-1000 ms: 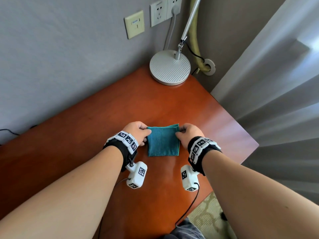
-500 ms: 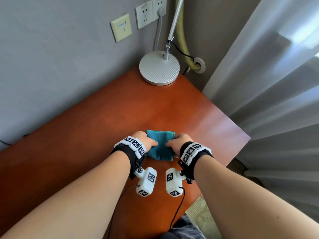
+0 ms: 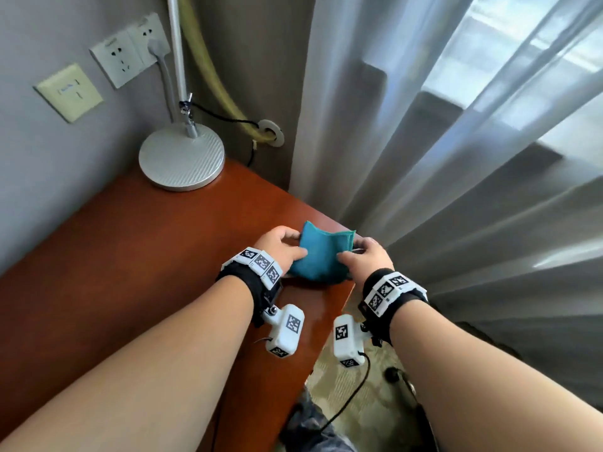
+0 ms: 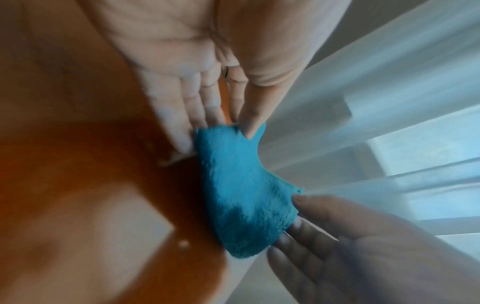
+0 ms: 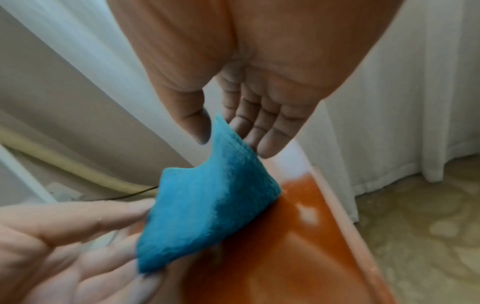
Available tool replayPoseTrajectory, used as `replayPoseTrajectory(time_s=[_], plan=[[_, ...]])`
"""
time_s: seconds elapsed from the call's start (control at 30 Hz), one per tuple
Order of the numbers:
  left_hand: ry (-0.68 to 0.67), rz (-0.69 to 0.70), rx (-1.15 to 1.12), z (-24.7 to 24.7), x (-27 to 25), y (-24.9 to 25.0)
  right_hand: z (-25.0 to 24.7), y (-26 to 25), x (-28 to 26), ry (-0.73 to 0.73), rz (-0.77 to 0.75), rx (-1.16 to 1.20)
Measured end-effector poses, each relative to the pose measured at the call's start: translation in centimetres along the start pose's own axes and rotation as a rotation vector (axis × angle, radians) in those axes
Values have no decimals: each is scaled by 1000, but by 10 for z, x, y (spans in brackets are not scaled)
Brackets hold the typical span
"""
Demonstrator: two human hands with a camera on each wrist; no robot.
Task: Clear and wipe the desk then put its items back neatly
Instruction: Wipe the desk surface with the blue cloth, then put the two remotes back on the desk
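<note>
Head view shows both hands meeting over the right-hand corner of a glossy reddish-brown wooden desk (image 3: 137, 243), with a folded teal terry cloth (image 3: 321, 256) held between them. The left hand (image 3: 280, 247) pinches the cloth's left edge, thumb on the near face and fingers behind it. The right hand (image 3: 367, 259) pinches the right edge in the same way, thumb toward the person and fingers on the far side. The cloth stands bowed between the two hands, its upper edge dipping in the middle, its lower part at or just above the desk surface near the corner.

Left wrist view shows the left thumb and fingers (image 4: 189, 115) closed on one corner of the cloth (image 4: 241, 185), with the other hand gripping the opposite edge. Right wrist view shows the layered edge of the cloth (image 5: 207, 205) caught between the right thumb and fingers (image 5: 267, 131).

Beyond the left hand, a round silver lamp base (image 3: 181, 158) sits at the desk's back corner. Past the right hand hang pale sheer curtains (image 3: 456, 158).
</note>
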State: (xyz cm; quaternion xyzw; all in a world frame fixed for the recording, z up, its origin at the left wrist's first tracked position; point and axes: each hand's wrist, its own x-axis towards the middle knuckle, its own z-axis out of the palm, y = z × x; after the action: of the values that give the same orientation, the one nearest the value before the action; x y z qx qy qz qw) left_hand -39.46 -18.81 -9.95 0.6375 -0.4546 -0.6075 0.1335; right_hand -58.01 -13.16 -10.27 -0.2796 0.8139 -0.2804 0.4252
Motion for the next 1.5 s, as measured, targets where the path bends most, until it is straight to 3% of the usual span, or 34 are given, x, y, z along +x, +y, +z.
replayPoseTrajectory(time_s=[0.1, 0.17, 0.3, 0.37, 0.47, 0.6, 0.8, 0.97, 1.17, 1.33, 1.5], plan=[[111, -67, 121, 7, 31, -23, -10, 16, 8, 74, -15, -209], [131, -92, 163, 5, 25, -23, -4, 21, 9, 67, -123, -383], [154, -97, 174, -6, 17, -25, 25, 21, 1, -132, -380, -717], [170, -86, 237, -17, 19, -31, 42, 25, -3, -223, -438, -884], [189, -82, 356, -37, 22, -41, 52, 35, -2, -261, -415, -995], [233, -85, 414, -62, 12, -48, 45, 34, 0, -199, -361, -1045], [343, -76, 429, -94, -14, -36, 50, -18, -5, -194, -198, -1011], [499, -3, 542, -143, -69, -13, 75, -100, -24, -248, -385, -994], [687, -4, 689, -216, -163, -21, 128, -174, -87, -289, -694, -1005], [823, -128, 825, -265, -261, -68, 172, -196, -175, -325, -926, -1081], [912, -256, 791, -296, -363, -135, 206, -183, -277, -380, -1070, -1081]])
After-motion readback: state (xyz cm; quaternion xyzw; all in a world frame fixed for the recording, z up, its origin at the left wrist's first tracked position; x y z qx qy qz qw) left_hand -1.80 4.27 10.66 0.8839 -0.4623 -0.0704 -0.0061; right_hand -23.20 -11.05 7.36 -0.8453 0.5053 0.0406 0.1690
